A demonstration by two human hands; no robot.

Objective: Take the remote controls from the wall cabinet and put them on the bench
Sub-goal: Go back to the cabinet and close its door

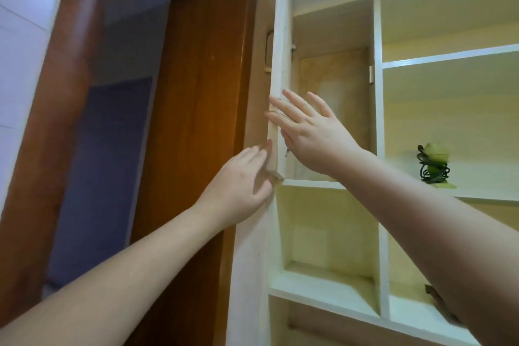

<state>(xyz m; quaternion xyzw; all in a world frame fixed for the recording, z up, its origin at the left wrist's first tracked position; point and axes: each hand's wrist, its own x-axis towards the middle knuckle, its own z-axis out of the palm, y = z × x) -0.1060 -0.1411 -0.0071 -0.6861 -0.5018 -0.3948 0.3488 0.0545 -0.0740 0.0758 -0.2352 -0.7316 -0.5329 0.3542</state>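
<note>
The white wall cabinet (377, 109) fills the right half of the view. Its narrow door (279, 64) stands swung open, seen edge-on, with a metal handle on its far side. My left hand (241, 185) touches the door's lower edge with its fingertips. My right hand (309, 135) is raised with straight, spread fingers against the door's inner face, in front of the opened compartment. No remote control shows in the opened compartment; my right hand hides its lower part. A dark object (441, 303), partly hidden behind my right forearm, lies in a lower right compartment.
A green figurine wrapped in a black cable (434, 166) stands on an open shelf at the right. A brown wooden door frame (202, 121) rises just left of the cabinet, with a dim doorway beyond it. Open compartments (323, 247) sit below.
</note>
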